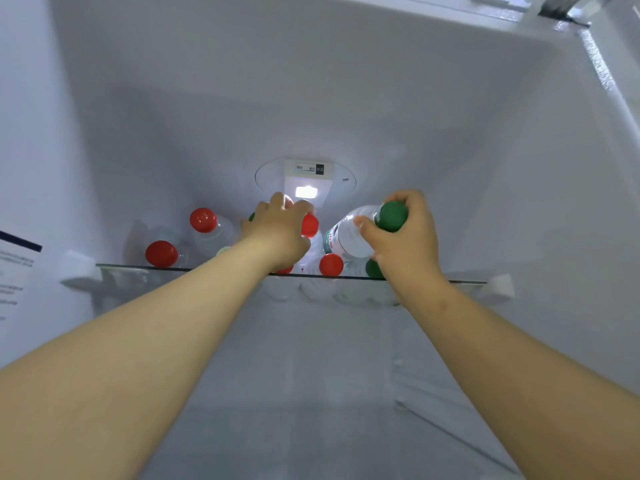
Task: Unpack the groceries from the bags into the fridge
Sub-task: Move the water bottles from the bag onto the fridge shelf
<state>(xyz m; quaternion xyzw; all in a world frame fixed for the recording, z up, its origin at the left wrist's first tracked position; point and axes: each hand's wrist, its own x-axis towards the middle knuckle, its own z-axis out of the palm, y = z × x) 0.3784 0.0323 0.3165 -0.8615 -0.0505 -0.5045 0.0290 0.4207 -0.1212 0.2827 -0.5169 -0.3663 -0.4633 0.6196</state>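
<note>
Both arms reach into the open fridge, over its glass shelf (138, 268). My right hand (405, 244) grips a green-capped water bottle (349, 237) near its neck and holds it tilted above the shelf. My left hand (277, 230) is closed around a red-capped bottle (310, 225) standing mid-shelf; most of that bottle is hidden by the hand. More red-capped bottles stand on the shelf: one at the back left (203, 220), one at the front left (161, 253), one at the front centre (331, 265). Another green cap (373, 269) shows under my right wrist.
The fridge lamp and control panel (306, 183) sit on the back wall just above the bottles. White side walls close in left and right, with shelf supports (500, 287) at each end. A printed label (17, 265) is on the left wall. Below the shelf lies the white compartment floor.
</note>
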